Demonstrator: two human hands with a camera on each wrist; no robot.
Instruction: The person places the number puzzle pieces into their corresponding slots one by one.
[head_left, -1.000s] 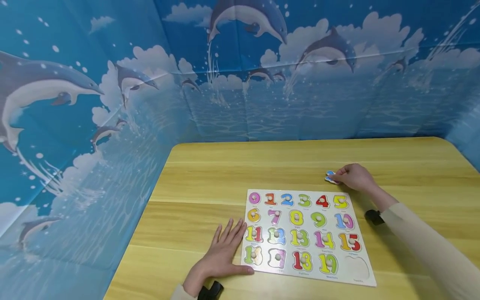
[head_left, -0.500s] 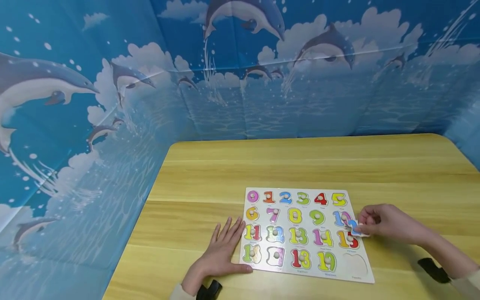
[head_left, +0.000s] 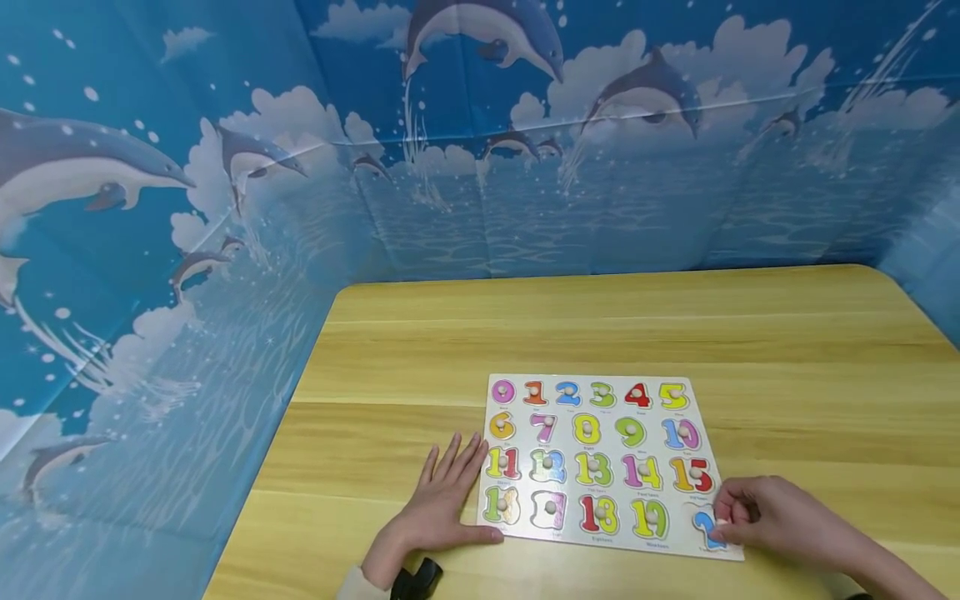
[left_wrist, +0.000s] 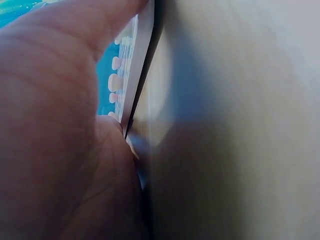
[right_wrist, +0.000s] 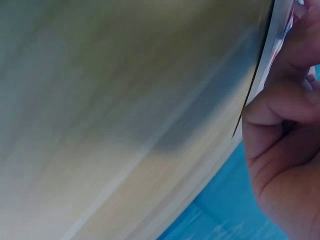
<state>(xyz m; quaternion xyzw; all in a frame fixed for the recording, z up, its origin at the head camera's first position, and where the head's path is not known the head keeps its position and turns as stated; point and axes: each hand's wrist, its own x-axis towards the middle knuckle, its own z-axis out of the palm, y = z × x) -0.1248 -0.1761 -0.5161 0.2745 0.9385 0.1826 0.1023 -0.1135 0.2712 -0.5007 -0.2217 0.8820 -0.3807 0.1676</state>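
A white number puzzle board (head_left: 525,492) lies on the table, its rows of coloured number pieces fitted with small round knobs. At its lower right corner my right hand (head_left: 783,518) pinches a puzzle piece (head_left: 705,527) whose blue 2 shows; the fingers cover the rest of it. The piece is over the last recess, and whether it sits flush I cannot tell. My left hand (head_left: 435,512) lies with spread, straight fingers against the board's left edge, thumb along the lower left corner. In the left wrist view the board's edge (left_wrist: 142,55) touches that hand.
The wooden table (head_left: 600,325) extends behind and to both sides of the board. A blue cloth (head_left: 480,217) printed with dolphins and clouds hangs along the table's back and left. A black wrist strap (head_left: 417,579) is on the left wrist.
My right hand has carried the blue-numbered piece from behind the board, down its right side, to the lower right recess. My left hand stays at the board's left edge.
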